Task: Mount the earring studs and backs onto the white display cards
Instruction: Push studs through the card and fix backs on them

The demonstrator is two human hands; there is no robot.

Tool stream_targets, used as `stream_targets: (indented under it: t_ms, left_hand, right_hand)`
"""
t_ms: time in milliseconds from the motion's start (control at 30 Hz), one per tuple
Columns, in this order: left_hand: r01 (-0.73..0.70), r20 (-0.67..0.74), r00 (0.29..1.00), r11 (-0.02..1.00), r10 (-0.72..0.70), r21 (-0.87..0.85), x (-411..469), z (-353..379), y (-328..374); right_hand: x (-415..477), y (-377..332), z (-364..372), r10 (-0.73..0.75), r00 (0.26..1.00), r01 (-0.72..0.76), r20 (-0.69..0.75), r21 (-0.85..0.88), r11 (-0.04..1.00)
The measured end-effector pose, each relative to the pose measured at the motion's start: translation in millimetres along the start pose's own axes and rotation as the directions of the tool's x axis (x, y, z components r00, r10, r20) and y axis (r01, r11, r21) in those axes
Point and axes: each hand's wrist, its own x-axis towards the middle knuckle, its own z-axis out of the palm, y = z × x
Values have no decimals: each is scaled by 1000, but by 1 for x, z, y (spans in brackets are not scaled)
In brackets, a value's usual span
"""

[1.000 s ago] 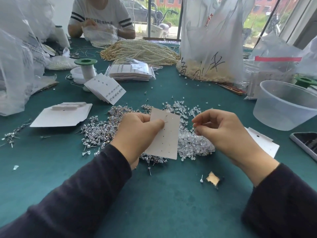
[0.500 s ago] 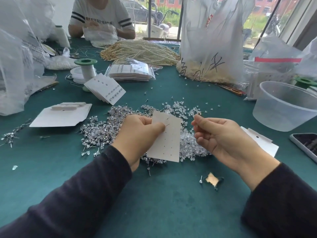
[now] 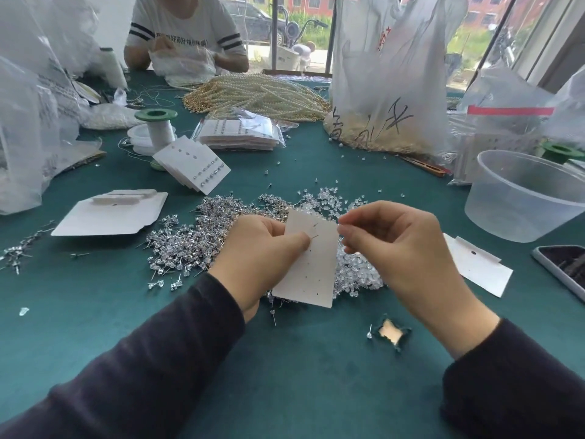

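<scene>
My left hand (image 3: 262,255) holds a white display card (image 3: 311,274) upright by its left edge, back side toward me. Two thin stud posts stick out near the card's top. My right hand (image 3: 389,245) has its fingers curled at the card's upper right edge, fingertips pinched together; whatever they pinch is too small to see. Behind the card lie a heap of silver earring studs (image 3: 193,245) on the left and a pile of clear earring backs (image 3: 354,274) on the right, spread on the green table.
A stack of filled cards (image 3: 193,163) leans by a green-topped spool (image 3: 156,126). Blank cards (image 3: 478,267) lie right, a flat white box (image 3: 110,213) left. A clear plastic tub (image 3: 522,201) and a phone (image 3: 566,267) sit at right. Another person works across the table.
My right hand has moved left and up from beside the card to its upper right edge. The card has tilted slightly and stays in my left hand.
</scene>
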Motion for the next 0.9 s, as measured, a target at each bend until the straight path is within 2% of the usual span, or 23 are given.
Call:
stream_targets:
  t_ms: [200, 400, 533, 767, 900]
  left_hand:
    - [-69, 7, 998, 995, 69, 69, -2, 4, 1]
    - [-134, 1, 991, 985, 134, 109, -3, 3, 0]
    - [-129, -15, 991, 984, 132, 123, -1, 4, -1]
    - [-169, -16, 985, 970, 174, 177, 1, 3, -4]
    - [-199, -16, 978, 953, 208, 229, 3, 2, -7]
  right_hand:
    - [-7, 2, 14, -174, 984, 181, 49, -248, 952]
    - [-8, 4, 17, -240, 969, 246, 54, -260, 934]
    - [-7, 4, 17, -254, 967, 253, 28, -249, 935]
    - [-8, 8, 18, -316, 945, 327, 85, -275, 904]
    - [-8, 10, 18, -312, 946, 323, 84, -303, 897]
